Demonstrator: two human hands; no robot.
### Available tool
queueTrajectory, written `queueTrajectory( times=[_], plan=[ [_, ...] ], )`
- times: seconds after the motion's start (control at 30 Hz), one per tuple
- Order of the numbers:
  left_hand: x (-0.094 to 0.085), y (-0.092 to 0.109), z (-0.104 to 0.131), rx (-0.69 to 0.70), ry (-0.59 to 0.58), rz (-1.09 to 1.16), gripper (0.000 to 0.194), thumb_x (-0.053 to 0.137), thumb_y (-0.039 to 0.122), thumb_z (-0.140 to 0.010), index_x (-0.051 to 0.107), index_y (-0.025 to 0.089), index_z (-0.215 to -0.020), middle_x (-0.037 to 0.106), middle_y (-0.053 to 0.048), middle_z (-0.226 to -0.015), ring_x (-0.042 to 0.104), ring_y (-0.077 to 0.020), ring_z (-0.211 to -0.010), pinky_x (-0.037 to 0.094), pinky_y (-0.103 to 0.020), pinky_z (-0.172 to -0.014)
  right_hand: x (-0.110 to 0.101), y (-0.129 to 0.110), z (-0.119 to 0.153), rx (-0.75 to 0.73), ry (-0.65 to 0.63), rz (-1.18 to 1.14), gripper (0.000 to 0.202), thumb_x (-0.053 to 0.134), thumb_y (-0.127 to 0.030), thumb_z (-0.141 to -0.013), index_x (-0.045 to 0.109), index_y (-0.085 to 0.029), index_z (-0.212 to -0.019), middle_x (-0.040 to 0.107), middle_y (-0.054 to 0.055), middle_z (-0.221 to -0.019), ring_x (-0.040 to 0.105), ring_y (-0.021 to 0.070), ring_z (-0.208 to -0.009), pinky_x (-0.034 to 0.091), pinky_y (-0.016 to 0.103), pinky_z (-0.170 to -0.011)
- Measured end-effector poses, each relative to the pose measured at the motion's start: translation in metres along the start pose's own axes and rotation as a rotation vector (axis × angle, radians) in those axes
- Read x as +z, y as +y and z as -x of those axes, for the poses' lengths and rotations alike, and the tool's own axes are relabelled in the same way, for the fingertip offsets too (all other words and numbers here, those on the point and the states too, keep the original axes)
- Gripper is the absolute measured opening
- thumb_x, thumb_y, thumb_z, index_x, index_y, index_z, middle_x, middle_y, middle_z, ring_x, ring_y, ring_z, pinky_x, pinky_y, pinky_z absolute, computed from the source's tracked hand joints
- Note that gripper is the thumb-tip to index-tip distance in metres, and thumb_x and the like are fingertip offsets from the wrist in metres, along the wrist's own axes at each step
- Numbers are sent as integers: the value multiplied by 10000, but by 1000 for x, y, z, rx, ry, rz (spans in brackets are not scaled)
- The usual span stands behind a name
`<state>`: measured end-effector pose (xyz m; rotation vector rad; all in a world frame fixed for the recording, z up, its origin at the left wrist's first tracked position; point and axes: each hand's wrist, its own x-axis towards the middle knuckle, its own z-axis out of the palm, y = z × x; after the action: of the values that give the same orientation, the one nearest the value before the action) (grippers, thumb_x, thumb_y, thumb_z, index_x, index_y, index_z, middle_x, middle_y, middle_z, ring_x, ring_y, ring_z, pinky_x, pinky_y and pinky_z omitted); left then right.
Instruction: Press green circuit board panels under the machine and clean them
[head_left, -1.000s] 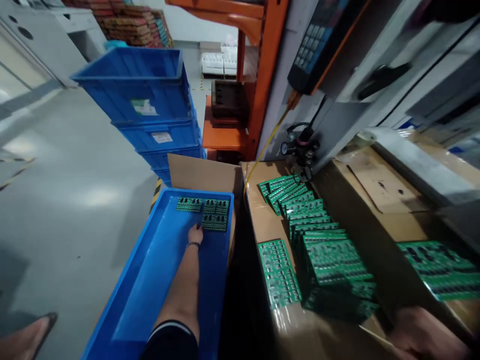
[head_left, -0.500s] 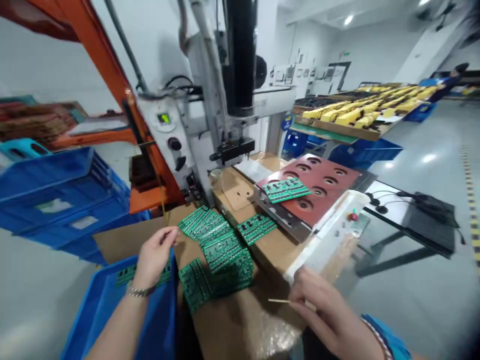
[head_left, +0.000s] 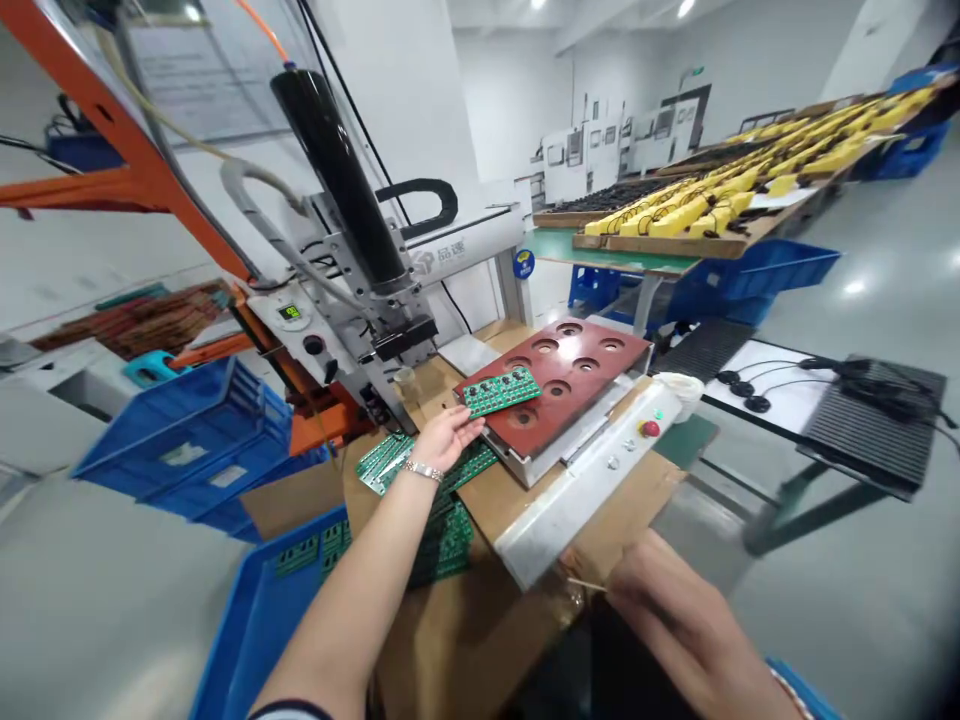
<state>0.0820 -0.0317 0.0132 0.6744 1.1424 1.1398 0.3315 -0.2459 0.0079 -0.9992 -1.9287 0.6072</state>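
Observation:
My left hand (head_left: 448, 437) is closed on the near left corner of a green circuit board (head_left: 501, 392). The board lies over the near left part of a red plate with round holes (head_left: 574, 368). Below my left forearm, more circuit boards (head_left: 450, 540) are piled on the cardboard-covered bench, partly hidden by the arm. At the lower right, my right hand (head_left: 667, 610) is closed around a thin pale stick (head_left: 586, 584), whose tip points left. That hand is blurred and sits in front of the white control panel (head_left: 592, 480).
Behind the boards stands a machine with a black cylinder (head_left: 337, 170). A blue bin (head_left: 247, 610) with several boards is at lower left, near stacked blue crates (head_left: 195, 430). A red button (head_left: 649, 429) sits on the panel. Yellow parts (head_left: 675, 215) cover a table behind.
My left hand has moved right and up from beside the board pile to the board on the red plate. My right hand still holds the stick. The view has shifted.

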Motion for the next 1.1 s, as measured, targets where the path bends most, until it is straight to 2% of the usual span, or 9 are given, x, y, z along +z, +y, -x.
queueTrajectory(
  times=[0.2, 0.33, 0.47, 0.53, 0.6, 0.7, 0.87, 0.97, 1.1],
  plan=[
    [7, -3, 2, 0, 19, 52, 328, 549, 285, -842, 539, 172, -1150, 577, -95, -1151, 597, -222, -927, 516, -428, -745, 0, -5, 6, -1, 28, 7, 102, 451, -151, -857, 528, -216, -837, 523, 18, -753, 497, 137, -733, 440, 265, -650],
    [0, -9, 23, 56, 10, 92, 307, 549, 280, -843, 549, 165, -1128, 592, -88, -1115, 606, -209, -890, 524, -408, -718, -2, -16, 9, -26, 69, 23, 118, 462, -138, -850, 544, -222, -854, 513, 21, -772, 508, 121, -719, 448, 234, -627],
    [-31, -20, 83, 129, 11, 125, 231, 560, 239, -837, 582, 153, -1051, 623, -68, -1030, 618, -180, -818, 533, -370, -677, -11, -25, 10, -86, 82, 47, 148, 497, -122, -830, 551, -231, -914, 564, 32, -844, 547, 138, -790, 469, 254, -687],
    [-51, -26, 123, 154, 21, 132, 145, 592, 146, -804, 615, 145, -947, 651, -46, -946, 624, -161, -787, 536, -346, -684, -14, -29, 9, -119, 81, 75, 174, 512, -108, -816, 553, -232, -931, 586, 32, -840, 556, 151, -806, 470, 273, -702],
    [-70, -34, 167, 142, 33, 125, 170, 660, 58, -715, 648, 151, -856, 679, -32, -852, 638, -153, -765, 533, -296, -718, -14, -35, 6, -163, 86, 94, 188, 528, -96, -801, 559, -228, -931, 596, 31, -822, 558, 154, -795, 467, 285, -698],
    [-89, -51, 226, 98, 73, 111, 210, 719, 88, -650, 675, 169, -839, 697, -40, -813, 654, -173, -697, 544, -277, -632, -6, -46, 2, -224, 78, 121, 208, 552, -79, -777, 572, -215, -934, 597, 29, -796, 556, 147, -761, 457, 285, -680],
    [-88, -85, 291, 58, 160, 128, 210, 766, 147, -599, 685, 198, -786, 698, -24, -780, 646, -170, -655, 536, -259, -553, 16, -67, -1, -360, 45, 143, 241, 539, -53, -766, 575, -185, -964, 564, 22, -753, 503, 129, -705, 424, 290, -646],
    [-80, -96, 309, 39, 145, 156, 191, 745, 156, -640, 666, 191, -811, 701, -14, -747, 651, -160, -631, 520, -251, -558, 26, -76, 0, -427, 6, 160, 248, 537, -25, -756, 593, -141, -968, 556, 44, -760, 479, 141, -741, 412, 300, -651],
    [-75, -99, 317, 11, 118, 161, 182, 742, 151, -650, 656, 187, -807, 703, -6, -722, 663, -165, -635, 515, -246, -562, 35, -79, 6, -424, -60, 223, 205, 562, -36, -753, 613, -132, -927, 554, 56, -756, 461, 166, -792, 408, 317, -672]
  ],
)
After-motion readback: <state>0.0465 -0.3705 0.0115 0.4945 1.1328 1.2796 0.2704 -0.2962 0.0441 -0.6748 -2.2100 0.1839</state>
